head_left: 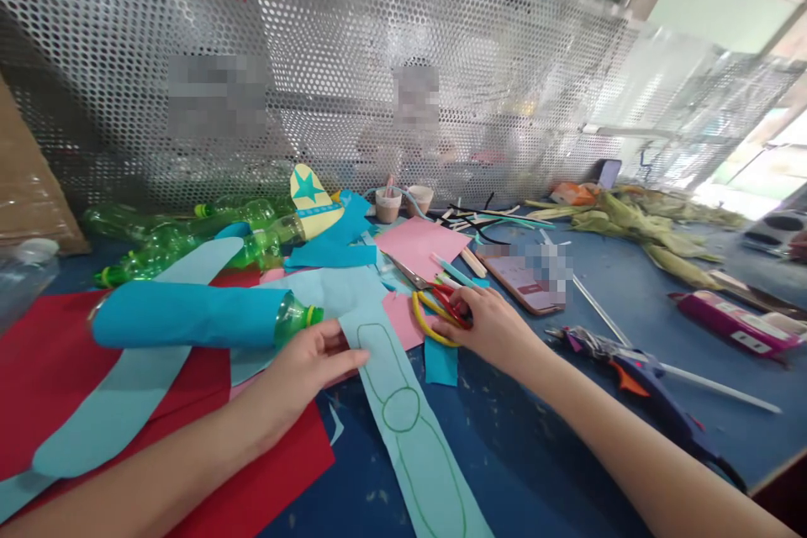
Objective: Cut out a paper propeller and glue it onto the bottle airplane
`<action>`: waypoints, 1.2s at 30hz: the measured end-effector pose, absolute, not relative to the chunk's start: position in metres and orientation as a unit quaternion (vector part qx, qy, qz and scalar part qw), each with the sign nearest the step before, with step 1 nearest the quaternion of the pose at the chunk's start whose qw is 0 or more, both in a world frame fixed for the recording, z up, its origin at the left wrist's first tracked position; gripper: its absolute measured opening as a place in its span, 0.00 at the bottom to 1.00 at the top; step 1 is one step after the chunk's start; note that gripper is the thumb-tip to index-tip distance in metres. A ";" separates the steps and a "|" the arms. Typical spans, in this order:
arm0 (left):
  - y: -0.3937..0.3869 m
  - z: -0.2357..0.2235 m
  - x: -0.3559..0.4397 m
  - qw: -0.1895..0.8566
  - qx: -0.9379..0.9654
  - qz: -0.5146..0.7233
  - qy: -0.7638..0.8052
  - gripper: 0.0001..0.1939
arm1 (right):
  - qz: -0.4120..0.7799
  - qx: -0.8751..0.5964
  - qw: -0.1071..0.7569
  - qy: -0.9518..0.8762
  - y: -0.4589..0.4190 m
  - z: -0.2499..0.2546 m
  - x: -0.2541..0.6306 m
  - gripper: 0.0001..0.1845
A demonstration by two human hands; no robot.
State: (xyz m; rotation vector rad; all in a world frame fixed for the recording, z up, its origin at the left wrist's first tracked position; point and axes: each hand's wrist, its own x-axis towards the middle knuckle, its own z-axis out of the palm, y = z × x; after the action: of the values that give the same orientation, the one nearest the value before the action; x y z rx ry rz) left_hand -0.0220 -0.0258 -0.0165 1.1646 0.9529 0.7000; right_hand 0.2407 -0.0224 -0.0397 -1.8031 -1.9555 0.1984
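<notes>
My left hand lies with its fingers stretched out on a long strip of light blue paper that bears a green drawn outline. My right hand is closed round the red and yellow handles of a pair of scissors lying on the blue table, blades pointing away to the left. Just left of my left hand lies a green plastic bottle wrapped in blue paper.
Red paper sheets and light blue cut shapes cover the left. Green bottles, pink paper, a phone, a glue gun, small cups and dried husks lie around. A perforated metal screen stands behind, with people beyond it.
</notes>
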 end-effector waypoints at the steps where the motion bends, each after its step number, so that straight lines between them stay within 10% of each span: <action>1: -0.026 -0.016 -0.022 0.679 0.514 0.308 0.424 0.13 | 0.083 -0.657 0.234 -0.711 -0.023 -0.040 0.239 0.15; 21: -0.016 0.007 -0.030 0.666 0.453 0.433 0.404 0.17 | 0.575 -0.360 0.429 -0.596 -0.054 -0.027 0.215 0.16; 36: -0.036 0.008 -0.018 0.696 0.474 0.385 0.377 0.27 | 0.604 -0.377 0.434 -0.552 -0.071 -0.045 0.184 0.21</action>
State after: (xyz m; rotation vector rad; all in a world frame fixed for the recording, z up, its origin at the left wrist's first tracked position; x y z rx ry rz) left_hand -0.0184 -0.0362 0.0079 1.0574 0.8410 0.8596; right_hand 0.1843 -0.0712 -0.0446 -0.9399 -1.3742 1.5058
